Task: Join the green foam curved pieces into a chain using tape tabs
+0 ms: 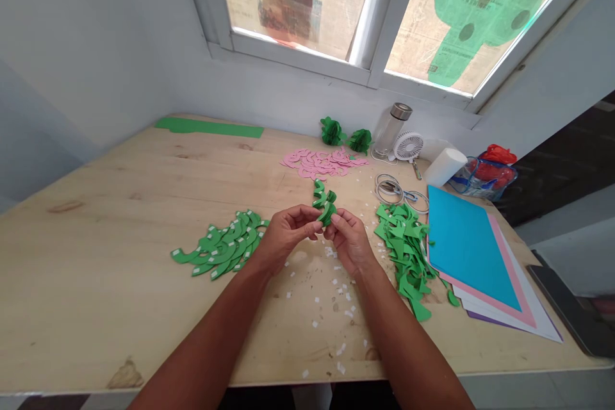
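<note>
Over the middle of the table, my left hand [291, 234] and my right hand [350, 240] meet at a green curved foam piece [327, 213]. Fingers and thumb of each hand pinch it from either side. Just beyond the fingertips more green curved pieces [319, 189] show; whether they join the held one I cannot tell. To the left of my left hand lies a spread pile of green curved pieces [223, 246] with small white squares on their ends. Right of my right hand is a heap of green offcuts [404, 246].
Tiny white paper bits [336, 288] litter the wooden table [120, 295]. Pink cutouts [321, 162], scissors [391, 187], a glass bottle [391, 131], a small white fan [408, 146] and a white roll [446, 166] stand or lie farther back. Blue sheets [468, 246] lie at right.
</note>
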`<state>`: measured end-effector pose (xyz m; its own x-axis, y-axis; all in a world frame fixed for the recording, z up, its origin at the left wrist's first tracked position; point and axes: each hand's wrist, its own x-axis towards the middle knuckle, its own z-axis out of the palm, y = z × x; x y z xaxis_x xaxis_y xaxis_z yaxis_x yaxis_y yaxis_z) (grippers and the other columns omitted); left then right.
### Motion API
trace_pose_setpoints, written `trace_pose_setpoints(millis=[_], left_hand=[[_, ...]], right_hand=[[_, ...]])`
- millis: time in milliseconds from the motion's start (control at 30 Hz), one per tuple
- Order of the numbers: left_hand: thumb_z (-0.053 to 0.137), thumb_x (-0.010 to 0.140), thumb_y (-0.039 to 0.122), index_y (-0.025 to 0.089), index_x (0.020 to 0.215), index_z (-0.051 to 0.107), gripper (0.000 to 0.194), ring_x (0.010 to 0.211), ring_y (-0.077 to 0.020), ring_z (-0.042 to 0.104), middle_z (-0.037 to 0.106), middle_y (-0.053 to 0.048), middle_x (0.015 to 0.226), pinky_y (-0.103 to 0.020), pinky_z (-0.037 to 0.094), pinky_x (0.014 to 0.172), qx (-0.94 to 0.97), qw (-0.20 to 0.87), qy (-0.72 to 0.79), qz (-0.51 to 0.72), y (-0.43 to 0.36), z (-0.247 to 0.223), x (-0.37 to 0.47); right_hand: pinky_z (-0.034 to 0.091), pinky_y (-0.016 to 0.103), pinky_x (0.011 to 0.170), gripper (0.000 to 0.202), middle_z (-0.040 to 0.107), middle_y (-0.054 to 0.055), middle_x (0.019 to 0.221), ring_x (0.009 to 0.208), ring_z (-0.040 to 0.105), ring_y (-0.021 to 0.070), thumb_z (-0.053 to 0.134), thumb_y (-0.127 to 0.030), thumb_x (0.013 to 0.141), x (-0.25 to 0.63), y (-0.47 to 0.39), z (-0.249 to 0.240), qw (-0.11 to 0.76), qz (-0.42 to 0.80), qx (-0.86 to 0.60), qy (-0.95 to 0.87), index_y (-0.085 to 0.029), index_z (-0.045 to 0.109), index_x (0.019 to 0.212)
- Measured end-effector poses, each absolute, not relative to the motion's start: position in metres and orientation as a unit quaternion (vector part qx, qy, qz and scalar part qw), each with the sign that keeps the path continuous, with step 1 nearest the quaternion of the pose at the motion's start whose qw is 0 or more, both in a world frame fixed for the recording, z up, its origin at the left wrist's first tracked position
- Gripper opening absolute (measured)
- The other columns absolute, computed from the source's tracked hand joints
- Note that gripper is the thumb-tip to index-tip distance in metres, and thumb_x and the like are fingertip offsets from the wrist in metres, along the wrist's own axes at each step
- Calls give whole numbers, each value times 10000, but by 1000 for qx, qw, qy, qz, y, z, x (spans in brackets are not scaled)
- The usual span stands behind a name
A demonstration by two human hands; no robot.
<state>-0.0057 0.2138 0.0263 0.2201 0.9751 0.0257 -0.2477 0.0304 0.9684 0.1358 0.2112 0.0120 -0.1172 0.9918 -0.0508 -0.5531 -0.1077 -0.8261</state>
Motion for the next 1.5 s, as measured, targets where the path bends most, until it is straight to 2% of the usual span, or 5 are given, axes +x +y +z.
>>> trace_pose_setpoints(millis=[433,1033,1500], left_hand=[[746,621,291,160,798,688,228,618,-131,585,683,-26,711,-240,466,566,493,599,387,499,213,28,-3],[721,678,278,163,838,697,199,667,-139,590,679,-38,746,-243,476,596,489,637,355,478,216,23,-8],[736,652,301,164,846,690,242,689,-164,610,666,-44,753,-274,501,604,459,646,366,488,215,24,-7]], right_hand=[[316,213,487,241,570,-37,568,480,422,71,764,-327,612,135,215,7,575,634,-355,-374,-166,621,720],[322,227,513,200,557,-30,573,516,443,92,729,-316,641,137,215,7,577,643,-341,-372,-176,611,724],[337,227,522,169,557,-26,582,517,433,94,717,-294,646,136,213,11,580,642,-349,-360,-174,615,709]])
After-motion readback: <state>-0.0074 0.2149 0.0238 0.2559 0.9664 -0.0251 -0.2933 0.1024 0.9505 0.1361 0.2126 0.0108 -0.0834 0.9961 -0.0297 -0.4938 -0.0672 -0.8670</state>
